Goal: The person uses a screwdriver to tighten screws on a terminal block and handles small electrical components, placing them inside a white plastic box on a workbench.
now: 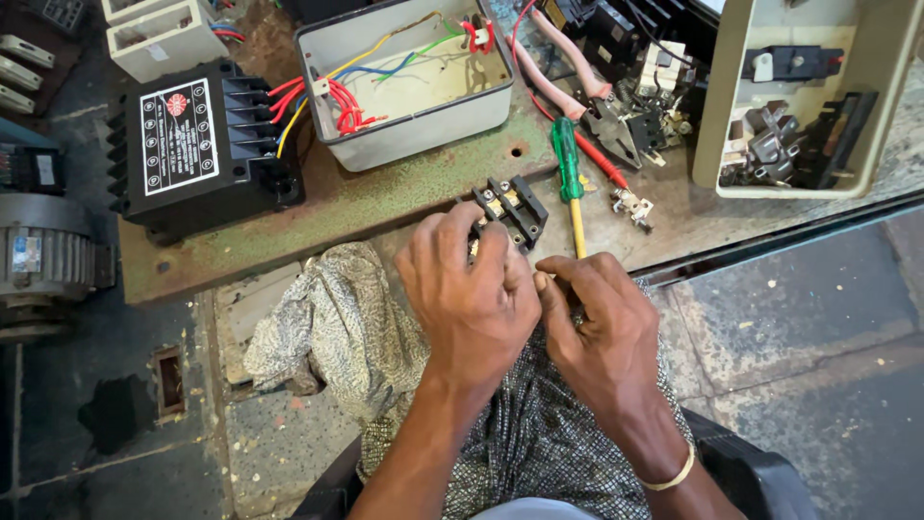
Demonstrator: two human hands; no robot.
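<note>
My left hand (469,294) is closed around the near end of a small black terminal block (513,207) with brass contacts, which juts out past my fingers over the edge of the worn green metal bench (318,217). My right hand (599,323) is curled shut right beside it, knuckles touching the left hand; what it grips is hidden. A screwdriver with a green handle (567,164) and yellow shaft lies on the bench, its shaft running down to my right hand.
A black ribbed electrical unit (197,144) with red and yellow wires sits at the left. A grey box (409,77) holds coloured wires. Pliers (606,125), a beige box of black parts (799,96), a grey motor (43,260) and a patterned cloth (337,327) surround me.
</note>
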